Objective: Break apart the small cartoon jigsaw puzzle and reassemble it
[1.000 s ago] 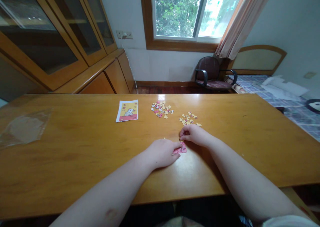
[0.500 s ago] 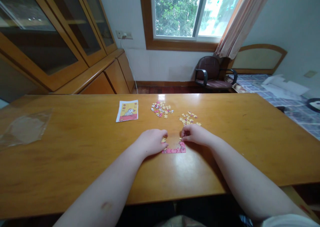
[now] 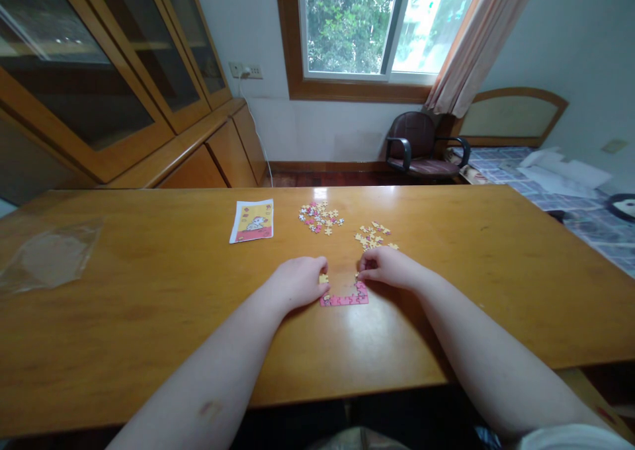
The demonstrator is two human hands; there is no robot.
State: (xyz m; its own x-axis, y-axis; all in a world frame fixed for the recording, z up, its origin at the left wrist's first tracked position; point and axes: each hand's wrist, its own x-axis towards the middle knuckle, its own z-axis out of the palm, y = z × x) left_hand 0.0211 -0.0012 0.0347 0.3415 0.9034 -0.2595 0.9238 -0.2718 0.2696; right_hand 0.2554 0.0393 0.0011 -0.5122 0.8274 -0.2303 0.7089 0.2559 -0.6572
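A partly joined jigsaw border (image 3: pixel 344 300) lies on the table, its pink bottom row running between two short sides. My left hand (image 3: pixel 300 282) rests at its left side, thumb and forefinger curled around a yellow puzzle piece (image 3: pixel 324 278). At the right side, my right hand (image 3: pixel 387 267) has thumb and fingertips pinched together on a small puzzle piece (image 3: pixel 357 276) at the top of that side; the fingers partly hide it. Loose yellow pieces (image 3: pixel 370 237) lie just beyond my right hand. A mixed pile of pieces (image 3: pixel 317 216) sits farther back.
A picture card (image 3: pixel 252 222) with a white cartoon animal lies left of the piles. A clear plastic bag (image 3: pixel 52 255) is at the left on the wooden table (image 3: pixel 163 291). Beyond are a cabinet (image 3: pixel 183 152), a chair (image 3: pixel 419 145) and a bed (image 3: pixel 540 172).
My left thumb and forefinger have shifted slightly left, showing more of the yellow piece and the border's lower left corner. My right hand stays nearly where it was.
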